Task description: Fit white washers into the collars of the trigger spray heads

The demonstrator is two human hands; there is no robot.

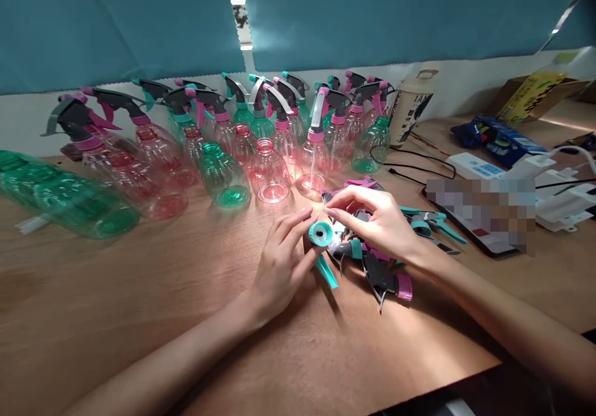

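Note:
My left hand [279,264] is closed around a trigger spray head [320,234]. Its teal collar faces me with the opening showing, and its teal trigger hangs below my fingers. Just to the right, my right hand [379,220] pinches thumb and forefinger together near the collar; what lies between the fingertips is too small to make out. Beneath and around that hand lies a pile of loose grey, pink and teal spray heads [382,273]. Behind both hands stand an open red bottle [271,174] and an open green bottle [225,177].
Several bottles with spray heads fitted [313,149] stand along the back wall. Green bottles [84,205] lie at the left. A phone [479,226], a white power strip [479,166], cables, a blue packet [496,143] and a tall white bottle [412,102] occupy the right side.

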